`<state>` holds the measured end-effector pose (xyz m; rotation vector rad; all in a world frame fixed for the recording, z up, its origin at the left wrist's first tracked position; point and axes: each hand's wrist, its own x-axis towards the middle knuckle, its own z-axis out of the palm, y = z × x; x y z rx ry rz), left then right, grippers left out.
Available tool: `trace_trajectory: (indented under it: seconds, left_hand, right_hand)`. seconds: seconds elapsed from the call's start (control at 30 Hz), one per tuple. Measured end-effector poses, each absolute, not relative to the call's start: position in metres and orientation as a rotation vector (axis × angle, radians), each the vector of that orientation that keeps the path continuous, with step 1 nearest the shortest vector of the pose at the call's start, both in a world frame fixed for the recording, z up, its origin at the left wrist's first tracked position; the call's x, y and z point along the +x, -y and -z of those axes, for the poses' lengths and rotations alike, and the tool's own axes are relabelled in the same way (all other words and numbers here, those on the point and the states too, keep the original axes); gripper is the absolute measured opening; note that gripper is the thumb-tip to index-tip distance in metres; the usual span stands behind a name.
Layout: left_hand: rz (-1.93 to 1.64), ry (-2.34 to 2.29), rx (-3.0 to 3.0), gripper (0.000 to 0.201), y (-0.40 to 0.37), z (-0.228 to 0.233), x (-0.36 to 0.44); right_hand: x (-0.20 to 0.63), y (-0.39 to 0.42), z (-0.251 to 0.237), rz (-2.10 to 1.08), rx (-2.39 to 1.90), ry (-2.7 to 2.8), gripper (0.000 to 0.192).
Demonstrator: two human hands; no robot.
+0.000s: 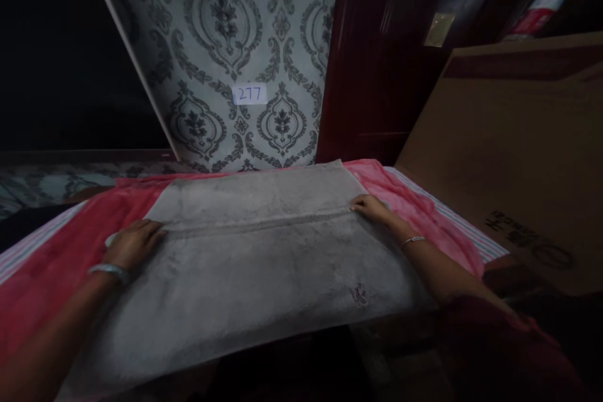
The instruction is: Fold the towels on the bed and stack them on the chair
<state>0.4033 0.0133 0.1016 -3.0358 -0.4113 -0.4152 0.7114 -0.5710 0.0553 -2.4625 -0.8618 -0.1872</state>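
A grey towel [264,276] with a small dark red embroidered mark near its lower right lies spread out, and its near edge hangs over the front. A raised crease runs across it from side to side. At the left end of that crease, my left hand [134,243] has its fingers closed on the cloth, partly hiding the edge. My right hand [370,206] pinches the towel between thumb and fingers at the crease's right end. Beneath the towel lies a pink-red blanket [61,264], showing on both sides.
Striped cloth [480,239] shows past the blanket. A large cardboard box [499,157] stands at the right, with a red-labelled bottle [541,9] above it. Behind are patterned wallpaper with a "277" paper label [249,93], a dark red door [372,63] and a dark screen [75,56].
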Motion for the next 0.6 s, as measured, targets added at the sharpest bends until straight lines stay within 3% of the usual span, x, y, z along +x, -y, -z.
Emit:
trace_trajectory:
  seconds: [0.23, 0.6]
  left_hand:
    - [0.405, 0.474, -3.039, 0.045, -0.019, -0.109, 0.411]
    - [0.579, 0.51, -2.986, 0.027, 0.002, -0.095, 0.374]
  right_hand:
    - [0.699, 0.571, -0.062, 0.393, -2.536, 0.763, 0.016]
    - [0.709, 0.592, -0.03, 0.319, -2.465, 0.712, 0.028]
